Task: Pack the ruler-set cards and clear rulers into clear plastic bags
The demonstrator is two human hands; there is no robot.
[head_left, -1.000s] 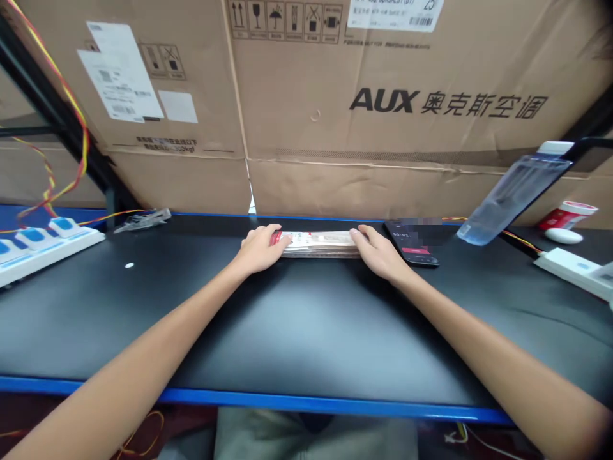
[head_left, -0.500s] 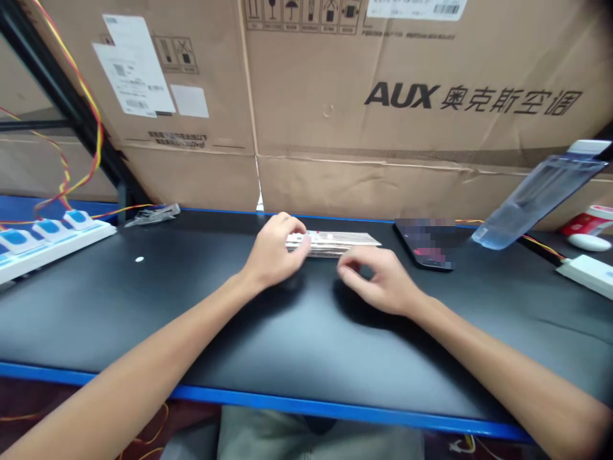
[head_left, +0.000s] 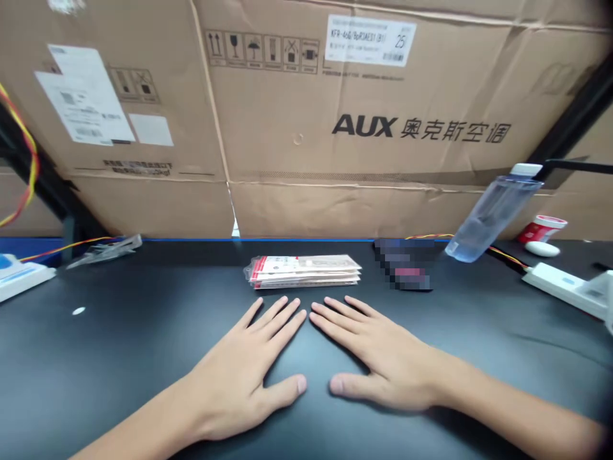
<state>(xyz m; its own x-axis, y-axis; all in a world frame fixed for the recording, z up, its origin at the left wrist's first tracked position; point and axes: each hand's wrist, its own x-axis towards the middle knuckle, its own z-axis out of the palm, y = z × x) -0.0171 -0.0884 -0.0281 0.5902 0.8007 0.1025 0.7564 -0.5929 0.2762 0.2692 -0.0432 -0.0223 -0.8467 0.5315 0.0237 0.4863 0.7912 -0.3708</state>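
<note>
Evidently, in the head view, the packets point(head_left: 306, 273) already lie stacked on the bench point(head_left: 143, 345), untouched, just beyond the left hand point(head_left: 244, 374) and right hand point(head_left: 387, 358), whose fingers point(head_left: 290, 331) are spread flat and grip nothing, while a pixelated phone point(head_left: 407, 273) and plastic bottle point(head_left: 495, 214) sit rightward, neither between hands and packets.

A stack of flat white packets point(head_left: 306, 273) shows red printing point(head_left: 259, 268) at one end against a black, blue-edged table point(head_left: 143, 345); black lettering point(head_left: 366, 126) marks a brown cardboard box point(head_left: 297, 160), and a white cap point(head_left: 525, 169) tops a bluish, see-through plastic bottle point(head_left: 495, 217).
</note>
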